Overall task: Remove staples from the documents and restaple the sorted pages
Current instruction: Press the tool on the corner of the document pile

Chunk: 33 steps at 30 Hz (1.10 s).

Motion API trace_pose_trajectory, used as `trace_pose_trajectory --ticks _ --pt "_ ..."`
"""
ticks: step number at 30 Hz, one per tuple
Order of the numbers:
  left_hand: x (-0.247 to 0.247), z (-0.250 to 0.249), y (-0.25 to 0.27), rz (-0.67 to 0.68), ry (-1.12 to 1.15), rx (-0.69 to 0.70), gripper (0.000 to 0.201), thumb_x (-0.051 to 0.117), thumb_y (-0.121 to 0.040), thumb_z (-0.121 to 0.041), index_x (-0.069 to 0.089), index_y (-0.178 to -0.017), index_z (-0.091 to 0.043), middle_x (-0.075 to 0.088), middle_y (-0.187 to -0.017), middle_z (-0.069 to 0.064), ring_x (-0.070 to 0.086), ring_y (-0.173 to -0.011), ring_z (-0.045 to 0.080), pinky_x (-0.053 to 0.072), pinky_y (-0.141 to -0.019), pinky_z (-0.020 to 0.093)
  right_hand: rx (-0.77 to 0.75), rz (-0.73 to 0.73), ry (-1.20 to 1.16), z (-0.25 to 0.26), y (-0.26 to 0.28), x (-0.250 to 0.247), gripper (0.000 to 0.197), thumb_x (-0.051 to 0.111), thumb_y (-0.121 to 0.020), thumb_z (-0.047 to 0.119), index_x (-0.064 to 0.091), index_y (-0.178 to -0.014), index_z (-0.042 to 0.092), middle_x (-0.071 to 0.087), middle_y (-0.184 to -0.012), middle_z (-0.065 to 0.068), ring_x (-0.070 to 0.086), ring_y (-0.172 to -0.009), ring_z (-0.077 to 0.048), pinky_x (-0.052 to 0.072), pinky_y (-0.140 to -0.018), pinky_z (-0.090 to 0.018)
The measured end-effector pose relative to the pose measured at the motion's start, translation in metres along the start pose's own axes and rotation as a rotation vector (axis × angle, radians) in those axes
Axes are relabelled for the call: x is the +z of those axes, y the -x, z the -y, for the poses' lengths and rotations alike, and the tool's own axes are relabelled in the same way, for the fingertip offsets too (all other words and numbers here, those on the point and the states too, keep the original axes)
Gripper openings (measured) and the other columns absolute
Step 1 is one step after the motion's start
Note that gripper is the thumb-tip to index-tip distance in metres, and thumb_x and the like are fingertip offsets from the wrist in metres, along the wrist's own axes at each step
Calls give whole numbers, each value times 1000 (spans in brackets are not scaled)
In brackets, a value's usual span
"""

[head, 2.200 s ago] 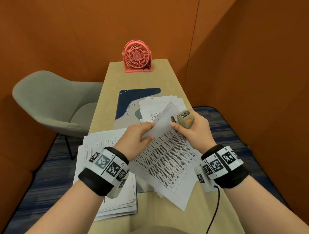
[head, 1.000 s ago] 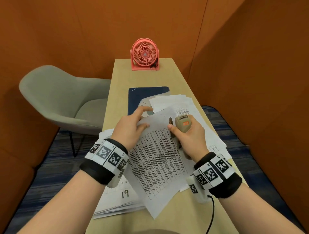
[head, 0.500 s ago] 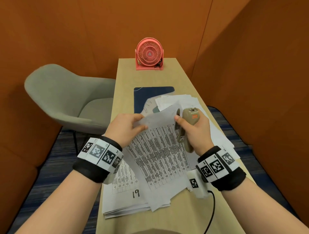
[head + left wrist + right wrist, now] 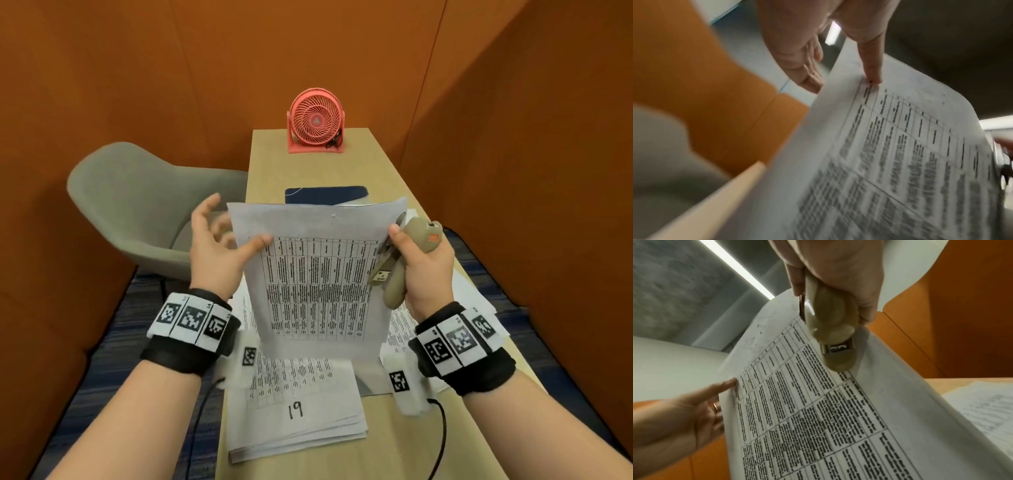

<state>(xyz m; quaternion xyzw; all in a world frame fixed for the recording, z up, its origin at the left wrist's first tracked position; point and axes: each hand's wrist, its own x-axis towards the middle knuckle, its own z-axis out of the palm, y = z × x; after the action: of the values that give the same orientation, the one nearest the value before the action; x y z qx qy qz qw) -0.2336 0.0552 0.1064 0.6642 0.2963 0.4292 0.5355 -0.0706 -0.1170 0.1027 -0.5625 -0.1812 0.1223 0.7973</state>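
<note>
A printed document [image 4: 318,281] with a dense table stands upright in the air between both hands, above the desk. My left hand [image 4: 219,246] pinches its left edge, thumb [image 4: 872,71] on the printed face and the other fingers spread behind. My right hand [image 4: 421,270] grips a beige stapler [image 4: 416,236] at the page's upper right edge, with the thumb against the paper there. The right wrist view shows the stapler [image 4: 830,318] nose-down along the document [image 4: 818,410]. Whether the paper sits inside the stapler's mouth is hidden.
A paper stack [image 4: 301,411] marked "19" lies on the narrow wooden desk [image 4: 308,164] below the hands. Loose sheets [image 4: 472,294] spread to the right. A dark mouse pad [image 4: 325,195] and a pink fan [image 4: 317,120] sit farther back. A grey chair [image 4: 137,205] stands left; orange walls enclose the desk.
The document has come up from lying tilted over the stacks to standing upright. My left hand has shifted to its left edge, and the stapler has swung nose-down at the right edge.
</note>
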Motion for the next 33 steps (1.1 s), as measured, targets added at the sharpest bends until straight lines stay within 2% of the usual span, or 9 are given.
trace_pose_trajectory --ticks 5,10,16,20,22,25,28,31,33 --pt "11 29 12 123 104 -169 23 64 -81 -13 61 -104 -18 70 -96 -6 67 -92 7 52 -88 34 50 37 14 -10 0 2 8 66 -84 7 59 -85 12 69 -78 1 67 -75 -16 56 -72 -36" --pt "11 36 12 104 138 -179 14 63 -82 -17 64 -95 -22 71 -95 -4 67 -94 15 52 -86 36 69 52 86 -18 2 1 20 68 -82 12 56 -97 5 67 -86 -9 66 -77 -22 56 -77 -44" --pt "10 26 14 86 207 -88 18 61 -83 -8 62 -97 -19 73 -86 -12 69 -86 7 54 -72 21 15 65 67 -16 5 4 23 70 -81 13 56 -96 2 67 -75 -6 64 -65 -16 54 -60 -31" --pt "9 30 13 64 181 -129 23 65 -81 -7 61 -102 -14 72 -94 -3 68 -93 14 54 -83 33 9 67 99 -18 6 3 21 72 -80 14 55 -91 9 68 -76 -5 65 -68 -18 54 -61 -31" --pt "11 34 12 22 129 -195 38 69 -78 -6 53 -113 -9 67 -106 5 65 -100 21 50 -91 43 21 42 130 -23 7 2 20 73 -79 14 56 -89 12 67 -83 -9 66 -74 -20 55 -68 -37" --pt "15 28 9 -96 22 -233 78 73 -75 -4 27 -137 -13 60 -106 3 61 -95 14 44 -95 33 30 -2 121 -25 8 3 17 70 -80 9 56 -89 14 67 -85 -4 67 -75 -12 55 -72 -33" --pt "21 4 5 -145 -198 2 112 76 -70 -4 -3 -148 -23 45 -132 11 43 -123 21 30 -107 36 11 18 139 -21 7 4 18 70 -80 9 56 -91 13 67 -87 -5 67 -77 -13 56 -71 -31" --pt "29 -19 2 -85 -732 377 92 77 -67 -29 26 -143 -32 10 -153 14 12 -140 32 3 -110 57 -9 65 162 -17 9 4 17 69 -81 8 55 -89 12 65 -82 -2 66 -71 -6 53 -63 -21" --pt "36 -32 0 140 -1001 504 62 66 -73 -50 49 -130 -33 19 -154 4 15 -141 26 -12 -104 60 -22 94 166 -15 11 5 17 69 -80 6 55 -87 11 65 -80 -1 65 -69 -3 52 -60 -19"
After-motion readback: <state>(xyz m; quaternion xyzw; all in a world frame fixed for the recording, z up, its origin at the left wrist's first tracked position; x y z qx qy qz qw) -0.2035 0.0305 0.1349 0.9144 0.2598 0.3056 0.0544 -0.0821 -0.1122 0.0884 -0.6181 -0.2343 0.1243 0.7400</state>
